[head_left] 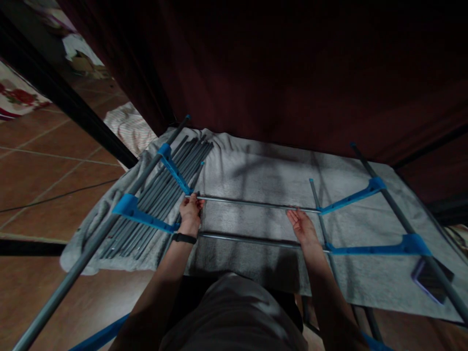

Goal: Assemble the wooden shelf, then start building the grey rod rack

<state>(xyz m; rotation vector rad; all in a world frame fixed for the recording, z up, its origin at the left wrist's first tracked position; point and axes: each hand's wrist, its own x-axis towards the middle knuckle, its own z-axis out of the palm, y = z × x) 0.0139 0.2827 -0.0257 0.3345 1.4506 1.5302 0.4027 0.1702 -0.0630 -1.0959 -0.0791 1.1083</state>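
A thin metal rod [248, 202] runs crosswise between blue plastic brackets on two sides of a rack frame. Its left end is by the left upper bracket [175, 170], where my left hand [190, 209] is closed around it. My right hand [302, 225] reaches to the rod near its right end, fingers stretched and fingertips touching it, palm partly showing. That end meets the right upper bracket [351, 197]. Nearer to me, a second crosswise rod [248, 239] spans the left lower bracket [146, 217] and the right lower bracket [369, 248].
Several loose grey tubes [161, 204] lie in a pile on the grey blanket [237, 170], under the left side. Long grey poles [82, 261] carry the brackets. A phone [431, 280] lies at right beneath the right pole [400, 214]. A dark red curtain [278, 73] hangs behind.
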